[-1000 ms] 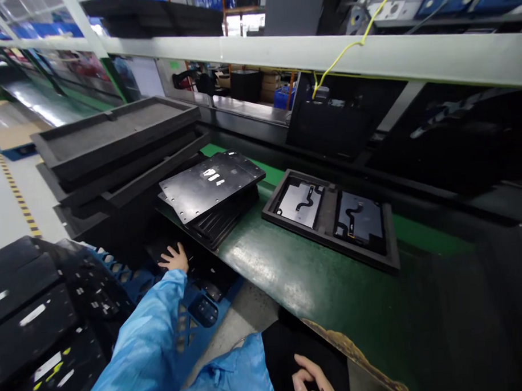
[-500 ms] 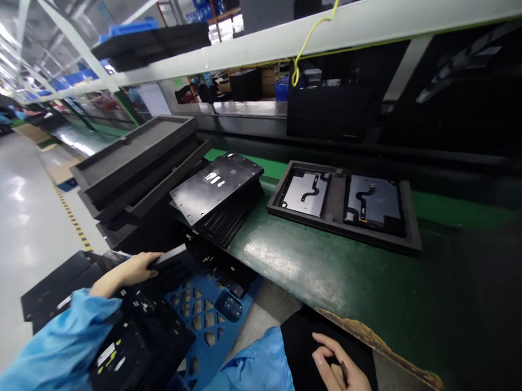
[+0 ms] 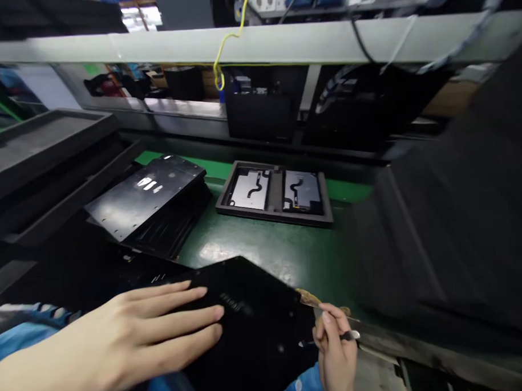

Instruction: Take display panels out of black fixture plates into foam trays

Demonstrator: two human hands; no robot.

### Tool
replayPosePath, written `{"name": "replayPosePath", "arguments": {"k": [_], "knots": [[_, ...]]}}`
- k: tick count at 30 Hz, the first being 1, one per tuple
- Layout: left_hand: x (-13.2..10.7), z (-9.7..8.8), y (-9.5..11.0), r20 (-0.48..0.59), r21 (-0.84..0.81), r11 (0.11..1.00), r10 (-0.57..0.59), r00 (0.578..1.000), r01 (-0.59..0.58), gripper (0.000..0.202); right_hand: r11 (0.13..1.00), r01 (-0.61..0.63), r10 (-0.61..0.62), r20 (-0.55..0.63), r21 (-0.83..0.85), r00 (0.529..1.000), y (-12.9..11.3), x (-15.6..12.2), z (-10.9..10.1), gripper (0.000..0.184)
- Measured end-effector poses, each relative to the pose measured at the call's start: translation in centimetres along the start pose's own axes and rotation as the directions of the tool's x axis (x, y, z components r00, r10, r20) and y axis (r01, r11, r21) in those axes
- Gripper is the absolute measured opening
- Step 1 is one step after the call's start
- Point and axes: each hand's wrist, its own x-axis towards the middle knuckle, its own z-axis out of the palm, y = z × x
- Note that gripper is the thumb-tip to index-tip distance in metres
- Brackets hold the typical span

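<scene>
My left hand (image 3: 141,331) lies flat with its fingers stretched out on a black plate (image 3: 248,321) at the near edge of the green belt. My right hand (image 3: 335,347) is closed on a thin dark pen-like tool (image 3: 349,335) beside the plate's right edge. Further back on the belt sits a black tray (image 3: 275,213) holding two grey parts with dark flex cables. A tilted stack of black plates (image 3: 147,202) rests to the tray's left.
Large dark foam trays (image 3: 41,152) are stacked at the left. A pale beam (image 3: 256,44) with a yellow cable (image 3: 222,54) runs overhead. A big dark blurred mass (image 3: 450,223) fills the right side. The green conveyor belt (image 3: 271,246) lies between.
My left hand has lifted a black plate from the lower left and brought it onto the belt's near edge in front of me. The view has swung right. My right hand still holds the tool.
</scene>
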Motion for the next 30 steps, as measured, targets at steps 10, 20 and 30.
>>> {"name": "replayPosePath", "arguments": {"k": [10,20,30], "knots": [[10.9,11.6,-3.7,-0.225,0.279,0.885,0.438,0.870,-0.374,0.054,0.991,-0.132,0.131,0.106,0.003,0.986,0.5,-2.9,-3.8,0.055],[8.8,17.5,-6.4,-0.164,0.340,0.860,0.451,0.877,-0.379,0.052,0.978,-0.150,0.193,0.342,-0.147,0.920,0.5,-1.4,-0.2,0.055],[5.8,17.6,-9.9,-0.223,0.150,0.987,-0.018,0.975,0.053,0.078,0.961,-0.203,0.257,0.338,-0.188,0.905,1.8,-1.3,2.5,0.039]]}}
